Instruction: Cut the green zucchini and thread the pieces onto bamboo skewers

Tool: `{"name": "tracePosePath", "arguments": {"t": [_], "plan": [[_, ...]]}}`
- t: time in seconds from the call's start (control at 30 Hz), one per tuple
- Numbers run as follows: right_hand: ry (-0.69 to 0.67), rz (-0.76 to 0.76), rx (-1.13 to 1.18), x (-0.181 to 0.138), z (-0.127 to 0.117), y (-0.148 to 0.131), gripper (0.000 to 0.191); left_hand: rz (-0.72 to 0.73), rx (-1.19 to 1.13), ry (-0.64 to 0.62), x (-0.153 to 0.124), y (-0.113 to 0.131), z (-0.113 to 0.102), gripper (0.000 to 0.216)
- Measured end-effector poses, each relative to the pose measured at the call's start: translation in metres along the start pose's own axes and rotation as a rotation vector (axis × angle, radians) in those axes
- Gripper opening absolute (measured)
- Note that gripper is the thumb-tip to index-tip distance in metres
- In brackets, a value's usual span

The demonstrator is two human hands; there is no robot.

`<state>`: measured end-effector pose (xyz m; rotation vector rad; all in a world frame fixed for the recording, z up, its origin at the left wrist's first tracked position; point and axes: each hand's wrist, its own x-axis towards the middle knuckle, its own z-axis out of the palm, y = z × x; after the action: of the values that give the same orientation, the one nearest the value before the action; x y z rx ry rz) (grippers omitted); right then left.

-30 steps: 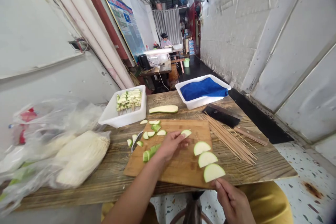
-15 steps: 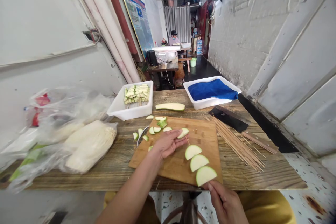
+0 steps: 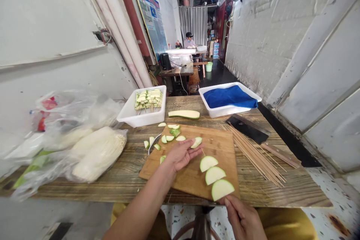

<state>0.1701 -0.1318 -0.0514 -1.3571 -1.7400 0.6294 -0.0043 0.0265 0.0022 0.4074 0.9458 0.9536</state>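
My left hand (image 3: 182, 154) is closed on a pale green-edged zucchini slice (image 3: 196, 142) above the wooden cutting board (image 3: 185, 180). Pinched in my right hand (image 3: 244, 215), at the board's near edge, is a thin bamboo skewer (image 3: 203, 151) carrying three half-round zucchini slices (image 3: 215, 175). Its tip points up and left, close to the slice in my left hand; whether it touches that slice I cannot tell. More cut pieces (image 3: 170, 138) lie on the left of the board and beside it. A long halved zucchini (image 3: 184, 114) rests behind the board.
Right of the board lie loose bamboo skewers (image 3: 257, 155) and a cleaver (image 3: 250, 129). A white tray (image 3: 140, 120) of skewered slices stands back left, another tray (image 3: 216, 112) with blue cloth (image 3: 230, 96) back right. Plastic-bagged food (image 3: 95, 153) covers the left side. A person (image 3: 189, 41) sits far behind.
The whole view has shifted slightly, so the table appears a little further right. Both hands keep nearly the same pose, still holding the slice and the skewer.
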Motion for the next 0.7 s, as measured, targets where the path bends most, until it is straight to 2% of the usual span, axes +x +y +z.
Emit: {"name": "tracePosePath", "arguments": {"t": [0.13, 0.27, 0.4, 0.53, 0.63, 0.7], "plan": [[0.113, 0.028, 0.011, 0.006, -0.005, -0.001, 0.028, -0.059, -0.164, -0.013, -0.007, 0.007, -0.006, 0.013], [0.037, 0.014, -0.078, 0.025, -0.015, -0.003, 0.029, -0.088, -0.277, -0.076, -0.020, 0.015, -0.025, 0.013], [0.000, 0.002, -0.265, 0.054, -0.022, 0.005, 0.034, 0.002, -0.303, -0.024, -0.043, 0.026, -0.058, 0.007], [-0.160, 0.056, -0.601, 0.087, -0.011, 0.016, 0.037, 0.103, -0.345, -0.117, -0.079, 0.030, -0.099, 0.010], [-0.182, 0.087, -0.733, 0.106, 0.000, 0.011, 0.035, 0.200, -0.353, -0.003, -0.101, 0.021, -0.119, 0.001], [-0.167, 0.108, -0.783, 0.114, 0.001, -0.004, 0.035, 0.206, -0.293, 0.056, -0.109, 0.008, -0.120, 0.008]]}}
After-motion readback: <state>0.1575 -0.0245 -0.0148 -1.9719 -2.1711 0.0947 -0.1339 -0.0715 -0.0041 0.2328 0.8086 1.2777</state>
